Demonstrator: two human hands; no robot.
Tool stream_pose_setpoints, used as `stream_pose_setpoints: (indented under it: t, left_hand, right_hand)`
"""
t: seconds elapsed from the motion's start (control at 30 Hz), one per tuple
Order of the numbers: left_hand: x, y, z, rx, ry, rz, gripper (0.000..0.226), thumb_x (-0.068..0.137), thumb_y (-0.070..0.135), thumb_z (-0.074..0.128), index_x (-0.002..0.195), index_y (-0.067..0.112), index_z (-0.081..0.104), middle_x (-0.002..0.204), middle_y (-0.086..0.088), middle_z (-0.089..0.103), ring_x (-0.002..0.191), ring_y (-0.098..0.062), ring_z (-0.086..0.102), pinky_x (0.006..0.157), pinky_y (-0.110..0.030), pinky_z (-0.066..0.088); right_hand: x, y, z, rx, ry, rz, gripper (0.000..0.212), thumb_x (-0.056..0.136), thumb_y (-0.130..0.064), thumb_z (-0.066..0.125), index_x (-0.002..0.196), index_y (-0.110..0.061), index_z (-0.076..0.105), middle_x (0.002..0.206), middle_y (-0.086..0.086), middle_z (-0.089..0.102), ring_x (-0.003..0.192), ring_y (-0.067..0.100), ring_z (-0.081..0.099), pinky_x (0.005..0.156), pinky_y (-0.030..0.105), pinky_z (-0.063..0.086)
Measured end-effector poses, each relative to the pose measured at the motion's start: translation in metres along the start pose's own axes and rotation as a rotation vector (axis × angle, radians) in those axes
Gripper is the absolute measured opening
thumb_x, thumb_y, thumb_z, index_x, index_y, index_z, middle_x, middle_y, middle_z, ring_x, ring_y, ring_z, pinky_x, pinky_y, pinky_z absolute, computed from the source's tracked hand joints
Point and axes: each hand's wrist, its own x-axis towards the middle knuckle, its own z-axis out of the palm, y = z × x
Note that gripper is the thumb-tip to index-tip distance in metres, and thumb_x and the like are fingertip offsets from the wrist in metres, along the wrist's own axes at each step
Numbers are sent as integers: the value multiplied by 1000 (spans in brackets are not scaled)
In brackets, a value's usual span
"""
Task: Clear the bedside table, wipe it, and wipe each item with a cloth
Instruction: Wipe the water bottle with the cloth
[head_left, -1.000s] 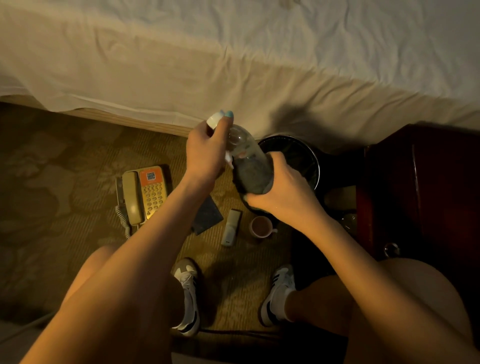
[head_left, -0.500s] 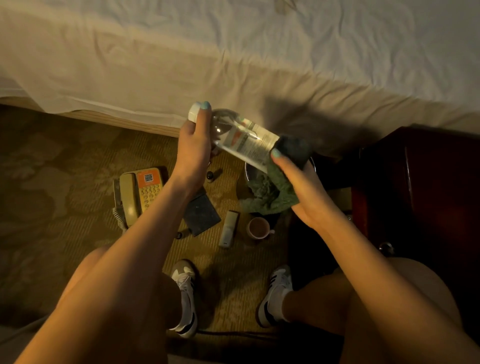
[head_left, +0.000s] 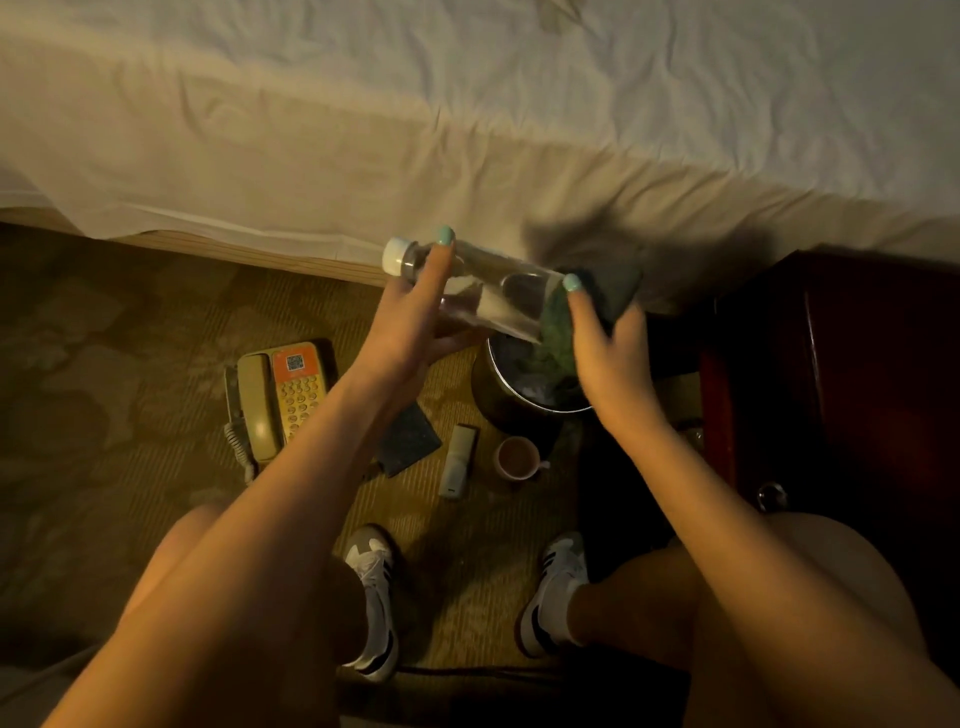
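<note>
Left hand (head_left: 415, 317): gripped a clear plastic bottle (head_left: 493, 299) just below its white screw cap (head_left: 395, 254), fingers curled round the neck end.
Right hand (head_left: 608, 358): clutched a dark green cloth (head_left: 613, 293) bunched round the bottle's base, thumb pressed on top.
Bottle's place: held in the air between both hands, over a dark round bin with a metal rim (head_left: 498, 395), near the edge of the bed.
Long axis: nearly level, with the cap to the person's left and a little higher, and the base to the right and lower, buried in the cloth.
Coming move, as I judged it: the cloth would travel along that axis from base toward cap, so the right hand was the one to slide leftward while the left steadied or turned the bottle.
Floor below: a beige and orange corded telephone (head_left: 278, 397), a dark square pad (head_left: 410, 441), a slim white remote (head_left: 457, 460) and a pink cup (head_left: 517, 457) lay on the carpet.
Dark red wooden tabletop (head_left: 857, 364): stood to the right, apart from the bottle.
</note>
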Motion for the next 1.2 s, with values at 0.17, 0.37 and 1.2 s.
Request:
stream_pose_setpoints:
  t: [0.17,0.37,1.2]
  left_hand:
    - [-2,4,0,70,-41,110,27,95,29,58,115,10,56,102,-8,71,95,-25,71,76,-37,58]
    - [-1,3,-5,166,-139,151,47,88,36,65,127,19,45,121,-10,64,108,-30,66,91,-55,53]
    - [-3,2,0,113,-183,144,56,88,27,64,134,9,38,120,-10,61,104,-25,68,74,-33,58]
  right_hand:
    - [-9,-1,-1,64,-106,101,9,96,-19,55,100,-27,53,93,-16,60,87,-9,61,75,10,48]
    - [-1,2,-2,354,-45,449,28,97,-32,51,104,-10,66,98,7,70,96,22,67,92,39,52]
    - [7,3,-14,-103,-332,272,23,99,-38,45,98,-24,64,89,-6,73,91,10,68,88,36,52]
